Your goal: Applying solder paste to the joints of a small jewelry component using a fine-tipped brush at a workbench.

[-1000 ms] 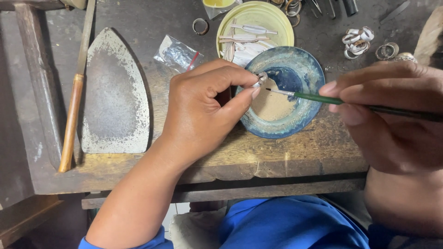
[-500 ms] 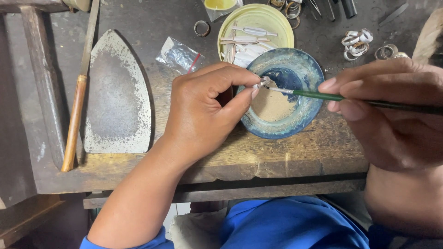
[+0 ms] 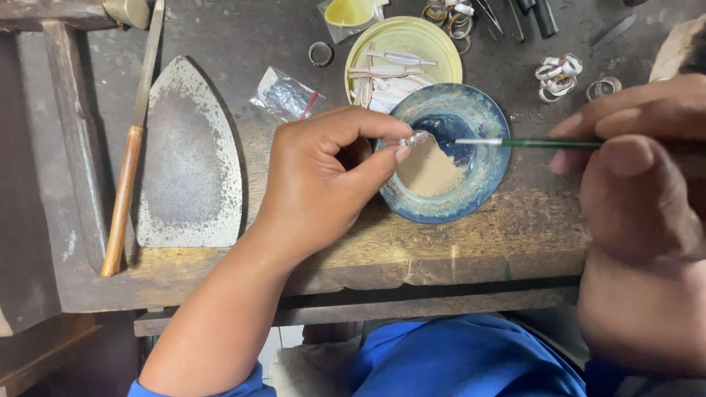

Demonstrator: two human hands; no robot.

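A tiny shiny silver piece (image 3: pixel 416 137) is pinched just over the edge of a round blue bowl (image 3: pixel 485 184). A thin green brush (image 3: pixel 529 142) lies flat above the bowl, its pale tip pointing at the silver piece, close to it

Soft even daylight, faint shadows, sharp focus, no glare

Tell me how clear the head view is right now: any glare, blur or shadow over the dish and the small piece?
Head view: even, soft light, no harsh glare; the blue dish is sharp. The small silvery piece pinched by the left hand glints and is too small to make out. The right hand, holding the green brush, looms large, slightly soft at the frame edge. Shadow is deep under the bench.
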